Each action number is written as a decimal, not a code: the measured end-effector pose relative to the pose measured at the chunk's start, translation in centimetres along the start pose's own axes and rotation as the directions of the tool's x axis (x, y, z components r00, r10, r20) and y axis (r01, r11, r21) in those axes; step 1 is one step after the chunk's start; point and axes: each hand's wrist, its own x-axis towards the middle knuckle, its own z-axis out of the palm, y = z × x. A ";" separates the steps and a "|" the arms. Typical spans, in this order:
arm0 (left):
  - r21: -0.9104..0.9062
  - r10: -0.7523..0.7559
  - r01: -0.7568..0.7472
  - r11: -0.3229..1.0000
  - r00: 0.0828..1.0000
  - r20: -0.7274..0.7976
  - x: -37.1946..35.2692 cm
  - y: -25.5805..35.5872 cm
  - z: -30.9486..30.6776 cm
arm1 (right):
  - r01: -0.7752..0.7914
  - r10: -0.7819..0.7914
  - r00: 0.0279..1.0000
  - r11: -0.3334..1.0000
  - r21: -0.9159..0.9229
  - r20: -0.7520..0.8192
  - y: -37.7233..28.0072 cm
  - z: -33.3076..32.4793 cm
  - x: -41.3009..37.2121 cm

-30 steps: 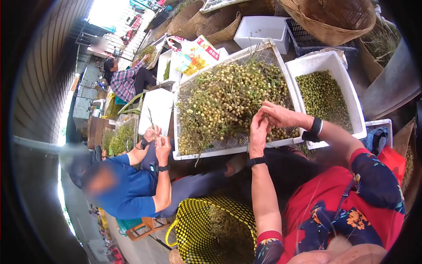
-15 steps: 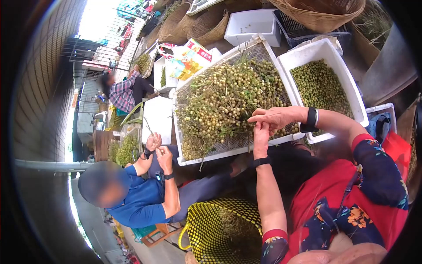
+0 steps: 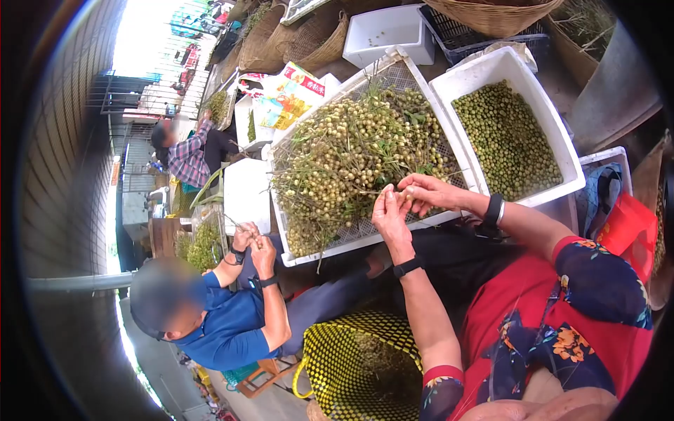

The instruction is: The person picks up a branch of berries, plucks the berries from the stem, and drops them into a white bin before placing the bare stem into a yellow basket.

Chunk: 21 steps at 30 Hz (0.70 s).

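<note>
The left hand (image 3: 394, 223) pinches a thin stem (image 3: 366, 191), the right hand's (image 3: 437, 194) hold unclear; ahead of the grip the heap (image 3: 344, 154) looks largely unpicked, with loose fruit (image 3: 505, 140) boxed rightward.

Yellow-and-black checks — woven basket (image 3: 330, 365); plain white — foam box (image 3: 567, 158).

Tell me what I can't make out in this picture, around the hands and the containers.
All in the head view:
- What the left hand and right hand pinch: too small, covered by fingers.
- The bottom of the yellow-and-black basket: dark, behind its near wall and contents.
- The wicker basket at the top: cut off by the picture's edge.
- How deep the small round fruits lie in the white box: the top layer hides it.
</note>
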 end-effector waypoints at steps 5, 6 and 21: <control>0.185 0.113 -0.110 0.976 0.994 -0.004 -0.7 0.4 1.0 | 0.151 -0.149 0.988 0.988 0.040 -0.045 1.5 1.0 1.3; 0.274 0.133 -0.123 0.954 0.991 -0.019 -1.0 0.7 1.1 | 0.153 -0.151 0.986 0.988 0.013 -0.063 1.6 0.8 1.4; -0.585 -0.009 0.269 0.765 0.913 0.408 -1.8 4.5 -2.7 | -0.188 0.129 0.981 0.826 0.532 0.147 1.5 -1.7 0.5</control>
